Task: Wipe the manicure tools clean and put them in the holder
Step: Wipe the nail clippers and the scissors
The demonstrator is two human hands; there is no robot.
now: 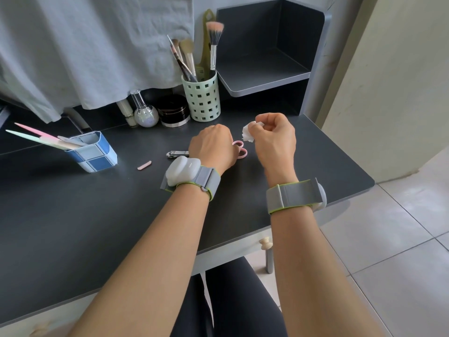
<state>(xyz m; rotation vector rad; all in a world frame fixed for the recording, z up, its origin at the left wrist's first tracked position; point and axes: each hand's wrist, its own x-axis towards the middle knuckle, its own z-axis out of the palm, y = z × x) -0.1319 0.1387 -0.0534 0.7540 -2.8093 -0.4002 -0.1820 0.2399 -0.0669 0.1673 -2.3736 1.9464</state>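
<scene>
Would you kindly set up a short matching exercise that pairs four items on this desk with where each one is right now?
Things:
1. white wipe
2. pink scissors
3. nail clipper
4. nail files

Places:
A. standing in the blue checked holder
B. pinched in the right hand
C. lying on the desk, left of the left hand
D. under the left hand

Pairs: 1-B, 2-D, 3-C, 4-A

hands (one pinching tissue), pink scissors
</scene>
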